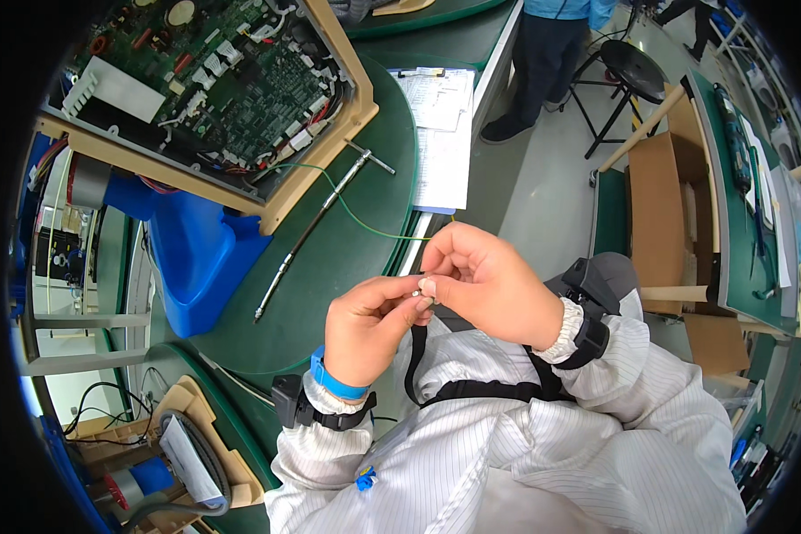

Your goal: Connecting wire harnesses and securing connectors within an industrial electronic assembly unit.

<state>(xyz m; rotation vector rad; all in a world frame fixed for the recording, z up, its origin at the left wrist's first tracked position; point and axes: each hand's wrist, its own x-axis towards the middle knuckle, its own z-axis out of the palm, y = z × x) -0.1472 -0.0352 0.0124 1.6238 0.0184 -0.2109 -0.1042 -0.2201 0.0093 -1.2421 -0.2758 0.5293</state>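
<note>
My left hand [365, 325] and my right hand [489, 285] meet in front of my body, fingertips pinched together. Between them shows a small silvery piece [416, 292], too small and covered to name. A thin green wire [362, 222] runs from the opened beige housing [362, 111] to the fingers of my right hand, where its end is hidden. Inside that housing lies a large green circuit board [267, 116] with connectors and cables. A long metal T-handle wrench [307, 236] rests on the green round table [329, 329], left of my hands.
A blue stand [200, 258] sits under the housing. Papers on a clipboard [440, 160] lie by the table edge. A second beige unit [231, 454] is at lower left. To the right are a cardboard box [659, 205], a tool bench and a black stool [632, 67], with a person [547, 53] standing nearby.
</note>
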